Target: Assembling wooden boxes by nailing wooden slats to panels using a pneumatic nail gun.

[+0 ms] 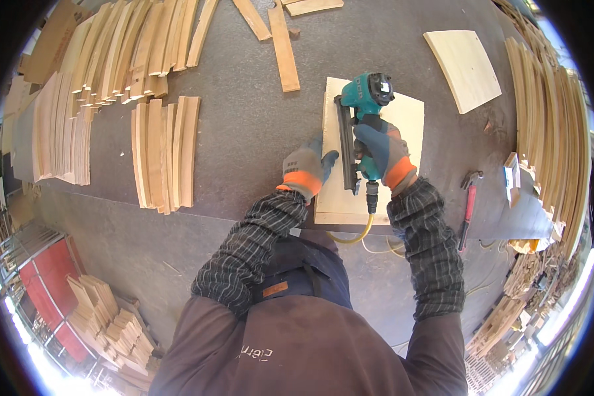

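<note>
Panel (340, 198) under nail gun (360, 96), tabletop edge (218, 215) nearby, room leftward

Two gloved hands are at work, the left hand (305, 168) and the right hand (386, 148), with one nail gun (365, 92) in the right and two pale wooden panels: one panel (404, 125) under the right hand, one loose panel (465, 69) beyond it to the right. One hammer (469, 204) lies right of the right hand, and at least three loose strips (285, 56) lie beyond the left hand. Left of the left hand is one separate group of slats (165, 155), too tightly packed to count surely.
</note>
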Demonstrator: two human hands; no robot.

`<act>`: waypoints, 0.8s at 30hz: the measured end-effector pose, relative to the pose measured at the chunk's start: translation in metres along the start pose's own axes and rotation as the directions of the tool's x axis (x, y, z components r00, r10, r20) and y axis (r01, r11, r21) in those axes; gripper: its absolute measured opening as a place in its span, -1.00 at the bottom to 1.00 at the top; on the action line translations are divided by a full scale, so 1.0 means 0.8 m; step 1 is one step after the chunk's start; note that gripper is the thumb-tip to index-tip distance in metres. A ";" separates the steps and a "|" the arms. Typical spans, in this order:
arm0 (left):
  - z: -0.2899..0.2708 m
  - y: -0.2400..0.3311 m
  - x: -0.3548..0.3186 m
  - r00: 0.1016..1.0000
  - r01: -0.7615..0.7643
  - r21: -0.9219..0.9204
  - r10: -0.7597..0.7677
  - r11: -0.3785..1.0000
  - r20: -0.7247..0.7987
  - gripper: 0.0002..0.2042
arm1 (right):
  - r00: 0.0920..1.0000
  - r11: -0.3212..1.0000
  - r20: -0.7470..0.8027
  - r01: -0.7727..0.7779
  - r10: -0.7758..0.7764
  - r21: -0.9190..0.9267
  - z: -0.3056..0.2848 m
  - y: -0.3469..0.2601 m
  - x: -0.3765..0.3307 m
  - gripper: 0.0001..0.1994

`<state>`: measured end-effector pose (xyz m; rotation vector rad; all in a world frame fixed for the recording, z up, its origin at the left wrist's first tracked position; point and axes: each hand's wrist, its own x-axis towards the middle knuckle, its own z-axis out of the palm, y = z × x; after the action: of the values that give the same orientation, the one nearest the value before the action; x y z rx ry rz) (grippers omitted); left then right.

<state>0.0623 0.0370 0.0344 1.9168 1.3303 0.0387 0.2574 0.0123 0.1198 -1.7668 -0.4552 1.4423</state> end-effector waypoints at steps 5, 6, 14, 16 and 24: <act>0.022 -0.007 0.005 0.995 -0.041 -0.051 0.036 0.998 -0.089 -0.48 | 1.000 0.999 0.009 0.011 -0.011 0.047 0.003 0.000 0.006 -0.77; 0.024 -0.005 0.006 0.995 -0.036 -0.042 0.032 0.998 -0.095 -0.49 | 1.000 0.999 0.009 0.011 -0.012 0.046 0.003 -0.002 0.007 -0.77; 0.018 -0.003 0.006 0.999 -0.001 -0.061 -0.002 0.998 -0.050 -0.50 | 0.999 1.000 -0.033 -0.012 0.012 -0.026 0.009 -0.009 0.005 -0.74; 0.015 -0.003 0.006 0.999 0.025 -0.097 -0.027 0.995 -0.021 -0.48 | 0.999 0.999 -0.031 -0.029 0.028 -0.044 0.014 -0.017 -0.004 -0.74; -0.008 -0.005 -0.011 0.998 0.063 -0.131 -0.061 0.989 0.023 -0.40 | 0.999 0.999 0.024 -0.023 0.024 -0.043 0.026 0.013 -0.056 -0.69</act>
<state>0.0529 0.0342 0.0396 1.7605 1.3403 0.0753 0.2232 -0.0180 0.1404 -1.7955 -0.4830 1.4818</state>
